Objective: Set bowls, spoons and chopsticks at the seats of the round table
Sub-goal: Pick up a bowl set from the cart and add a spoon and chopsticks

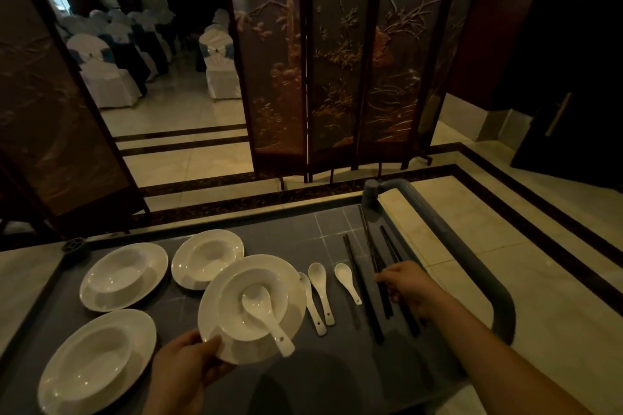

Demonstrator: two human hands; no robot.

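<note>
Head view: the left hand [183,369] grips the rim of a plate [209,313], with a bowl [232,300] and spoon [266,317] riding on it. The right hand [409,286] curls its fingers round chopsticks [387,307] on the cart [303,381] beneath. One setting is being gathered; next, probably, the chopsticks need lifting and everything carrying to a seat.

On the cart [337,222], three plates [124,276] holding bowls lie at lower left. The centre plate [209,323] carries a bowl [236,296] with a spoon [259,307] in it. Three spoons [322,290] lie to its right, chopsticks [350,256] further right. A folding screen [337,61] stands behind, upper centre.
</note>
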